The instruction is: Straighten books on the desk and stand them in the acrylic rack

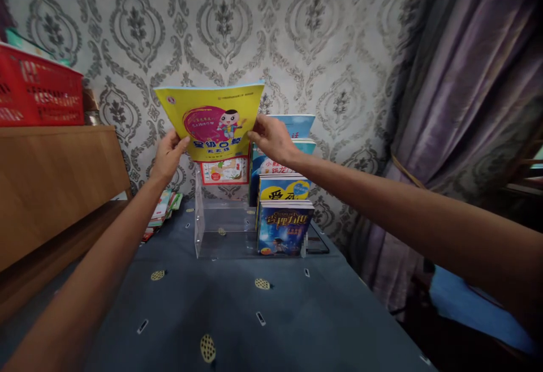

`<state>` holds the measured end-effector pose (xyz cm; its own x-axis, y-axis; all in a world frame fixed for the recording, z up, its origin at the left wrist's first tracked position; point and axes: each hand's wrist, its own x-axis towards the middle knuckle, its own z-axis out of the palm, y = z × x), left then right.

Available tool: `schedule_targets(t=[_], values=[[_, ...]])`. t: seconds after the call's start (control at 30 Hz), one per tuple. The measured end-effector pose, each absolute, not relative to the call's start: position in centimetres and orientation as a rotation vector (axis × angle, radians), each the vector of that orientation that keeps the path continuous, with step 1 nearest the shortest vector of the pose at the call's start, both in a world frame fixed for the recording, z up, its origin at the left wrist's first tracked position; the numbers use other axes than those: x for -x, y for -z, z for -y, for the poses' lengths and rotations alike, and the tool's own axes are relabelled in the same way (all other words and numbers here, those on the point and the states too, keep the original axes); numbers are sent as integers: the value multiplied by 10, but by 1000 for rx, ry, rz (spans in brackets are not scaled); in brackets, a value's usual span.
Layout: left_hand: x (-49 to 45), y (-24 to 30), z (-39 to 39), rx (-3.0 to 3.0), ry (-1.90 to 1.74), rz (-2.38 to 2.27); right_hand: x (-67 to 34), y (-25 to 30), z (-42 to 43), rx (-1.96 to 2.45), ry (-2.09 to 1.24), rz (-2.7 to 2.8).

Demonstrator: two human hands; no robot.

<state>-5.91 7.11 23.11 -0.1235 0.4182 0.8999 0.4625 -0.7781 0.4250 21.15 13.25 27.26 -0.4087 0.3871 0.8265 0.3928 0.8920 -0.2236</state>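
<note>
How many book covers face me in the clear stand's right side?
4: dark blue cover in front, yellow cover behind it, then teal cover partly behind the right hand, light blue cover at the back. More may be hidden.

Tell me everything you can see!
Tablecloth: 1, dark blue, lower middle
Stand: 1, transparent, on tablecloth
Held book: 1, yellow, above stand
Other book: 1, red, behind held book
Books: several, blue, teal, yellow, in stand
Book pile: 1, multicoloured, back left
Flat thing: 1, black, beside stand
Cabinet: 1, brown, left
Basket: 1, red, on cabinet
Wallpaper: 1, grey, behind
Curtain: 1, purplish, right
Tie: 1, tan, around curtain
Unclear thing: 1, blue, lower right
Left hand: 1, bare, on held book
Right hand: 1, bare, on held book
</note>
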Motion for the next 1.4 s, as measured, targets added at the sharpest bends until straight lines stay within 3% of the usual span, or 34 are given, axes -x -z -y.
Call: schedule_targets(t=[0.57, 0.87, 1.4], values=[[64, -213, -130, 2410, 2620, 993, -206, -271, -147, 679, 67, 2077], [54, -213, -151, 2075, 2938, 827, -197, -278, -146, 757, 37, 2112], [48, -207, -157, 2046, 2696, 972, -196, -310, -142, 741, 318, 1993]])
